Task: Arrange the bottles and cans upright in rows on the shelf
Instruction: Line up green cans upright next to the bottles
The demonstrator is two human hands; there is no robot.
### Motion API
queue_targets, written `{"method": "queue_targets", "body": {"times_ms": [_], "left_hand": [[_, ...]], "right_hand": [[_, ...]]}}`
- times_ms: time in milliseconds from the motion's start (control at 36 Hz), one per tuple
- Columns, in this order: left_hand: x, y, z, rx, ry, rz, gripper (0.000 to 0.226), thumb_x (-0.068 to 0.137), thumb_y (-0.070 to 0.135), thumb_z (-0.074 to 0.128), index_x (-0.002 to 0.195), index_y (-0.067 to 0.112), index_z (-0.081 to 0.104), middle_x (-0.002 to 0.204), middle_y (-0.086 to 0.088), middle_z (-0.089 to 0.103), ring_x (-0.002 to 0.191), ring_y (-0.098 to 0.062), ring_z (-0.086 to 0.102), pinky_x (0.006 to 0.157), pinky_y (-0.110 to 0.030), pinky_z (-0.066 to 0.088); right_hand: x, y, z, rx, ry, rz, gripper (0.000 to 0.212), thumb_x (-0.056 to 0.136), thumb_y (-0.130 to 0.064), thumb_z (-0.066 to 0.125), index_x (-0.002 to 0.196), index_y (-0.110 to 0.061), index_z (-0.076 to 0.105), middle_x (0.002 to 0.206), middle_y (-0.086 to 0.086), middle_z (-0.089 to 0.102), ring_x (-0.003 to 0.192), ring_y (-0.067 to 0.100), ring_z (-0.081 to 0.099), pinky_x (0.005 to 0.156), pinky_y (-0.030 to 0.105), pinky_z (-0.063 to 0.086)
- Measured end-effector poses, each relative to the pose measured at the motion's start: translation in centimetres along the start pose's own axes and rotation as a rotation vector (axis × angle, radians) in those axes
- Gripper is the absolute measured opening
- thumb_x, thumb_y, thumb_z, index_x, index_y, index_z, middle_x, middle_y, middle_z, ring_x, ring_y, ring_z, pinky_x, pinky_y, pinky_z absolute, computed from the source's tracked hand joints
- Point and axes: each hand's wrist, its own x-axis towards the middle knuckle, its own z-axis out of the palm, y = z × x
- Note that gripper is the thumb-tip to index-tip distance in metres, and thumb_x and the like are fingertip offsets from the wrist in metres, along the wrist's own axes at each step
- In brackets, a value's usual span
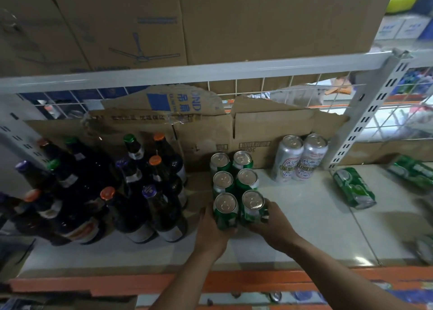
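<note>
Several green cans stand upright in two columns in the middle of the white shelf (304, 227). My left hand (212, 230) grips the front left green can (226, 212). My right hand (273, 224) grips the front right green can (253, 207). Both cans stand on the shelf, side by side. Several dark bottles (131, 192) with orange, purple and green caps stand upright in rows at the left. Two silver cans (300, 159) stand at the back right. A green can (353, 187) lies on its side to the right, and another green can (412, 171) lies beyond it.
Torn cardboard (210, 126) lines the shelf's back. A grey upright post (365, 112) stands at the right, behind the silver cans. Large cardboard boxes (164, 21) fill the shelf above. An orange beam (164, 281) runs along the front edge.
</note>
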Motion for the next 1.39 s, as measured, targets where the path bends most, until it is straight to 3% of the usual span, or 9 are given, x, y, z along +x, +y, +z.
{"method": "queue_targets", "body": {"times_ms": [194,250,389,667,778,861,1000,1111,1389], "left_hand": [[0.5,-0.6,0.0,-0.042,-0.035,-0.008,0.083,0.061,0.025,0.094,0.133,0.025,0.054,0.126,0.001,0.058,0.101,-0.009,0.062,0.081,-0.019,0.049],[0.5,-0.6,0.0,-0.073,-0.066,0.001,0.083,0.058,0.028,0.096,0.131,0.028,0.055,0.127,0.002,0.061,0.098,-0.001,0.064,0.078,-0.013,0.052],[-0.3,2.0,-1.5,-0.173,-0.026,0.103,0.082,0.046,0.036,0.093,0.118,0.040,0.053,0.124,0.010,0.064,0.109,-0.006,0.065,0.092,-0.036,0.057],[-5.2,12.8,0.3,-0.006,0.068,0.432,0.051,0.082,0.033,0.074,0.120,0.050,0.046,0.127,0.018,0.045,0.118,0.005,0.045,0.091,-0.013,0.038],[-7.4,17.1,7.2,-0.018,0.015,0.432,0.045,0.086,0.034,0.078,0.124,0.036,0.053,0.127,0.017,0.053,0.118,0.009,0.047,0.085,-0.001,0.034],[-8.8,19.7,13.2,-0.015,-0.076,0.449,0.044,0.082,0.043,0.078,0.119,0.037,0.055,0.118,0.016,0.060,0.114,0.003,0.053,0.087,-0.010,0.037],[-10.9,22.8,22.2,-0.007,-0.222,0.432,0.048,0.077,0.048,0.078,0.117,0.042,0.053,0.114,0.016,0.062,0.109,0.010,0.054,0.087,-0.011,0.038],[-12.3,24.0,27.8,0.107,-0.397,0.388,0.061,0.083,0.038,0.080,0.133,0.036,0.045,0.124,0.012,0.057,0.116,-0.003,0.052,0.091,-0.021,0.037],[-12.0,21.3,36.9,0.356,-0.549,0.284,0.090,0.070,0.044,0.085,0.147,0.026,0.041,0.139,0.004,0.054,0.127,-0.014,0.052,0.104,-0.025,0.041]], "right_hand": [[0.0,-0.7,-0.3,-0.007,-0.062,0.013,0.043,0.070,-0.033,0.092,0.108,-0.022,0.073,0.099,-0.004,0.077,0.092,0.010,0.074,0.082,0.037,0.061],[-0.1,0.0,-0.4,-0.001,-0.081,0.061,0.061,0.062,-0.040,0.091,0.116,-0.024,0.068,0.108,-0.003,0.074,0.099,0.015,0.072,0.086,0.045,0.061],[-1.2,-0.7,-1.5,-0.041,-0.051,0.092,0.105,0.062,-0.025,0.092,0.151,-0.027,0.036,0.136,0.000,0.042,0.127,0.018,0.047,0.106,0.038,0.048],[-3.5,-3.5,-9.9,0.078,0.063,-0.144,0.078,0.074,-0.024,0.090,0.137,-0.034,0.045,0.133,-0.010,0.053,0.128,0.008,0.048,0.110,0.039,0.043],[-6.9,-0.8,-17.2,0.061,0.115,-0.145,0.081,0.076,-0.021,0.089,0.145,-0.022,0.046,0.140,-0.007,0.053,0.131,0.008,0.047,0.104,0.017,0.038],[-10.0,1.7,-23.6,0.074,0.185,-0.116,0.080,0.072,-0.030,0.088,0.140,-0.027,0.046,0.137,-0.009,0.053,0.128,0.004,0.048,0.097,0.002,0.034],[-15.4,7.7,-33.0,0.079,0.322,0.001,0.080,0.072,-0.041,0.084,0.141,-0.029,0.045,0.140,-0.007,0.053,0.132,0.006,0.047,0.104,0.020,0.037],[-18.9,11.2,-38.5,0.122,0.419,0.099,0.067,0.084,-0.024,0.084,0.139,-0.025,0.045,0.134,-0.005,0.055,0.117,-0.003,0.054,0.082,0.000,0.042],[-21.7,16.1,-41.1,0.105,0.444,0.239,0.066,0.088,-0.021,0.079,0.143,-0.017,0.044,0.136,-0.003,0.051,0.120,0.010,0.051,0.081,0.008,0.041]]}}
